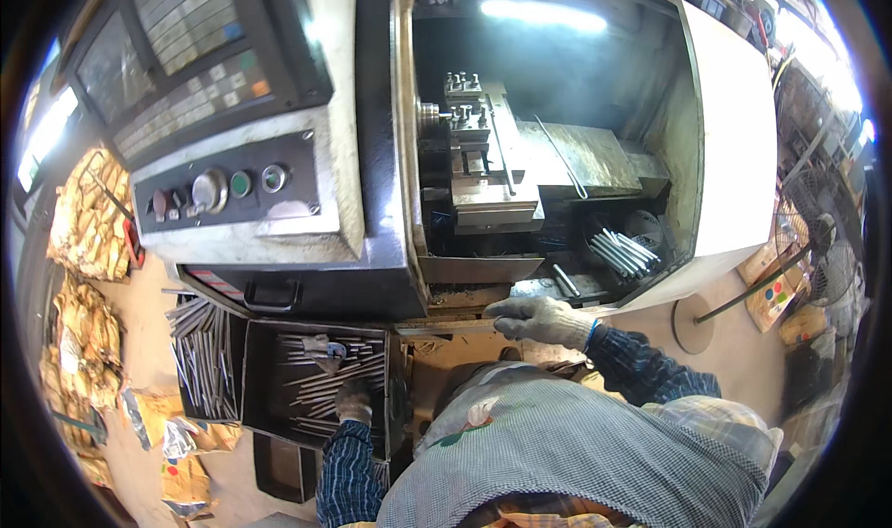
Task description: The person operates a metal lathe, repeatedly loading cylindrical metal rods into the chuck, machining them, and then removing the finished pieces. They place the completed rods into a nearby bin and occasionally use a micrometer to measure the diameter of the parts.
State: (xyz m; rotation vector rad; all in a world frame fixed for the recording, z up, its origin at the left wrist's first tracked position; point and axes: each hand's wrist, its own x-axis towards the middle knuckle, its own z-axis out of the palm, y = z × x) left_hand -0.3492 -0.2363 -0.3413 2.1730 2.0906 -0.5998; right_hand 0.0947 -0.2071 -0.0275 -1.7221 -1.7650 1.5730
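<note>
My left hand (353, 402), in a dirty glove, reaches down into a dark metal tray (265, 402) and touches the thin metal rods (327, 390) lying there. Its fingers are hard to make out, so I cannot see whether it grips a rod. Beside those rods lies a small grey and blue object (325, 349) of unclear kind. My right hand (548, 323), in a pale work glove, hovers before the lathe's opening, its fingers stretched leftward with nothing visible in them. Inside the lathe, a tool block (467, 124) faces the chuck (429, 112).
Finished-looking bright rods (623, 252) lie at the lathe's lower right. A control panel (228, 189) juts out at upper left. Another bin of rods (204, 361) stands left of the tray. A pedestal fan (818, 249) is at right; wrapped bundles (88, 221) lie far left.
</note>
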